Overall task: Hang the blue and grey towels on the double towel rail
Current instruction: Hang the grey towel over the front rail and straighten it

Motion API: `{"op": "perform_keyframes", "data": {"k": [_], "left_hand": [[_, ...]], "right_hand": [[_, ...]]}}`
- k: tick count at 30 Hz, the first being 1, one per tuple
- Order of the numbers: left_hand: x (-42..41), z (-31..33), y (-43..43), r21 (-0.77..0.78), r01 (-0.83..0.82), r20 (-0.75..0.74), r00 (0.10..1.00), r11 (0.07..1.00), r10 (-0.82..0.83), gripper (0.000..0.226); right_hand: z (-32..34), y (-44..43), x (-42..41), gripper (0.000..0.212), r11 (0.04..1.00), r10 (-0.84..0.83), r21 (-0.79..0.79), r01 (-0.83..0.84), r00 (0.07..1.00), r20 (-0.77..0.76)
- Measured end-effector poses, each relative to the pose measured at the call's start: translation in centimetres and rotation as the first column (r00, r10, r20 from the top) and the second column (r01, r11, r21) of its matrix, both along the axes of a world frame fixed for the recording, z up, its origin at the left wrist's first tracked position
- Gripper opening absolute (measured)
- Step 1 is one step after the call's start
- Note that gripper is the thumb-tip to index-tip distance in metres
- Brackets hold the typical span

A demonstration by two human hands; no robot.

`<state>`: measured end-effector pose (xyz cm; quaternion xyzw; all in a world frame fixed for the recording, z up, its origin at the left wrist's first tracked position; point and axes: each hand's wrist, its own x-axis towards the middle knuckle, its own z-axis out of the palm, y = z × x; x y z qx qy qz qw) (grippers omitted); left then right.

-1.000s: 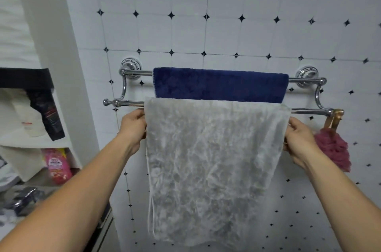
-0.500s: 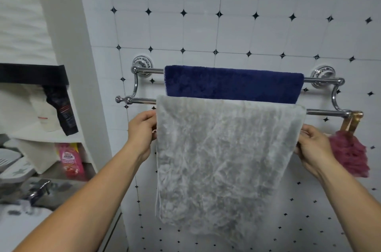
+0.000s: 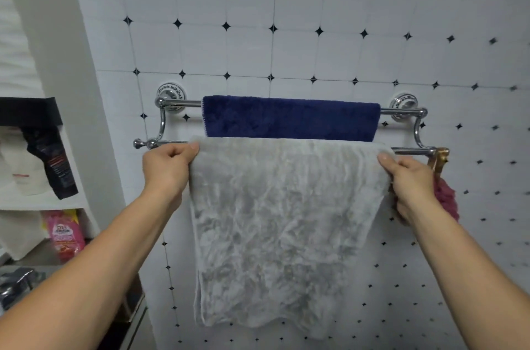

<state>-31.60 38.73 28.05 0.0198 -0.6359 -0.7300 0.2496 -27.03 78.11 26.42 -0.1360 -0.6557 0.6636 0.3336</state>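
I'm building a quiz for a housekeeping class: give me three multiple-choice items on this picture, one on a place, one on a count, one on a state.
1. Where does the blue towel hang?
A. on the back bar of the double towel rail
B. on the front bar
C. on the shelf

2. How many towels are on the rail?
A. one
B. two
C. three

3. What is the left hand doing?
A. hanging free
B. gripping the grey towel at a top corner
C. holding a bottle

Answers:
1 A, it drapes the bar nearer the wall.
2 B, blue behind, grey in front.
3 B, its fingers curl round the corner, as the right hand does at the other side.
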Motion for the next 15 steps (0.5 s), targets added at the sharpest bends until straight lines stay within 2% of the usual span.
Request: {"op": "perform_keyframes", "data": {"k": [4, 10, 12, 15], "left_hand": [[0.5, -0.8, 0.8, -0.035, 0.02, 0.019, 1.0, 0.999, -0.019, 0.01], [0.1, 0.3, 1.0, -0.104, 0.094, 0.121, 0.989, 0.99, -0.081, 0.015], [0.0, 1.2, 1.4, -0.19, 0.057, 0.121, 0.992, 0.98, -0.034, 0.024], [0.2, 2.3, 1.4, -0.388, -0.069, 0.136, 0.982, 0.919, 0.132, 0.027]], "right_hand": [[0.7, 0.8, 0.8, 0.011, 1.0, -0.023, -0.004, 0.023, 1.0, 0.02], [2.8, 0.5, 0.1, 0.028, 0.997, -0.04, 0.075, 0.034, 0.996, 0.08], [3.0, 0.4, -0.3, 0.026, 0.99, -0.056, 0.135, 0.043, 0.994, 0.092], [2.9, 0.7, -0.7, 0.026, 0.983, -0.08, 0.172, 0.059, 0.99, 0.116]]}}
